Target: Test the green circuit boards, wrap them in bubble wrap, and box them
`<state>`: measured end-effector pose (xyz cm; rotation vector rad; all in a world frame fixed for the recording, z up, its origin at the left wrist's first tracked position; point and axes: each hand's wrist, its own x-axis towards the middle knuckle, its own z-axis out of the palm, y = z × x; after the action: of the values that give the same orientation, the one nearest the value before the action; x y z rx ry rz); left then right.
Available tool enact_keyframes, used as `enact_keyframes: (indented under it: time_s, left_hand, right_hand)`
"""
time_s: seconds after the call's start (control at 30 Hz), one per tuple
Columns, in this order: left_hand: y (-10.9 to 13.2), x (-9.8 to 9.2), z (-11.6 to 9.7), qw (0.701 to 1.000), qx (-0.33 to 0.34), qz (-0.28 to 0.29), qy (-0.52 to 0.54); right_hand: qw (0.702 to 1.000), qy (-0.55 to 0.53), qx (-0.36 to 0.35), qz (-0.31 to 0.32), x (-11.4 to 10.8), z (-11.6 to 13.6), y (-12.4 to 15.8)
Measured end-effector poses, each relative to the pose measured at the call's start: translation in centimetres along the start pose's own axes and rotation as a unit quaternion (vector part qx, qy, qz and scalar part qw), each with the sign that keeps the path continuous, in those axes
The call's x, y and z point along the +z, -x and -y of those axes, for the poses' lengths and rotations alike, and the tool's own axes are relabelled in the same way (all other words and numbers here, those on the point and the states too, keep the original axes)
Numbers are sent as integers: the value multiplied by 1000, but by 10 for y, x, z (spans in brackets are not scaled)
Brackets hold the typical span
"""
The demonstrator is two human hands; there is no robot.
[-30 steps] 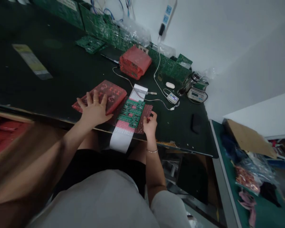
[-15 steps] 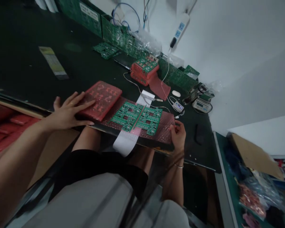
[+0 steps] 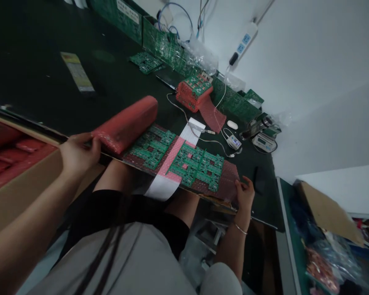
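Observation:
A thick bundle in red bubble wrap (image 3: 130, 123) stands tilted on the table's front part. My left hand (image 3: 80, 155) is closed on its near left corner, thumb and fingers pinching the wrap. From under the bundle a bubble wrap sheet (image 3: 229, 178) runs to the right, where my right hand (image 3: 245, 193) pinches its end. Two groups of green circuit boards lie flat on the sheet: the left boards (image 3: 155, 145) beside the bundle, the right boards (image 3: 198, 164) nearer my right hand. A white strip (image 3: 162, 188) passes under the sheet and hangs over the table edge.
Behind lie a second red-wrapped board stack (image 3: 192, 92), loose green boards (image 3: 145, 61), a cable with a small meter (image 3: 233, 142) and a white oval object (image 3: 232, 125). Green bins (image 3: 160, 39) line the wall. A box of red packages (image 3: 15, 157) is below left.
The bundle has tipped up and turned over to the left, uncovering more boards. My left hand went from lying flat on it to gripping its corner. My right hand and the sheet shifted right.

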<state>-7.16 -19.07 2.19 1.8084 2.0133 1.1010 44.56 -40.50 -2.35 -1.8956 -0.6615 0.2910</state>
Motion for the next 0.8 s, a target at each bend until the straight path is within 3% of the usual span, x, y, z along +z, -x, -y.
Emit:
enact_keyframes:
  time_s: [0.13,0.17,0.23,0.3,0.37,0.5,0.6,0.67,0.73,0.8]
  left_hand:
    - [7,-6,3,992,-14,-107,-68]
    - [5,-11,5,992,7,-90,-83]
    - [-2,-21,10,991,105,27,-77]
    - [-13,-30,15,967,209,140,-43]
    - [-23,-36,17,959,232,159,-40]
    - [-28,-33,17,984,157,48,-62]
    - [-21,-32,13,998,55,-20,-38]
    - [-16,-36,9,998,-23,-36,-47]
    - [-13,-46,5,988,-78,-38,-127]
    - [-15,-57,6,972,-76,-9,-221]
  right_hand:
    - [997,61,12,-52,-19,-7,-5]
    - [995,77,18,-59,-23,-9,-6]
    - [993,101,31,-61,-28,-12,-9]
    - [991,118,35,-56,-29,-15,-12]
    - [989,132,34,-52,-28,-18,-14]
    - [984,160,49,-57,-28,-23,-16]
    - [980,174,64,-70,-36,-29,-17]
    - [976,185,72,-90,-43,-35,-18]
    - [971,199,74,-108,-51,-41,-21]
    - [967,217,67,-113,-56,-48,-25]
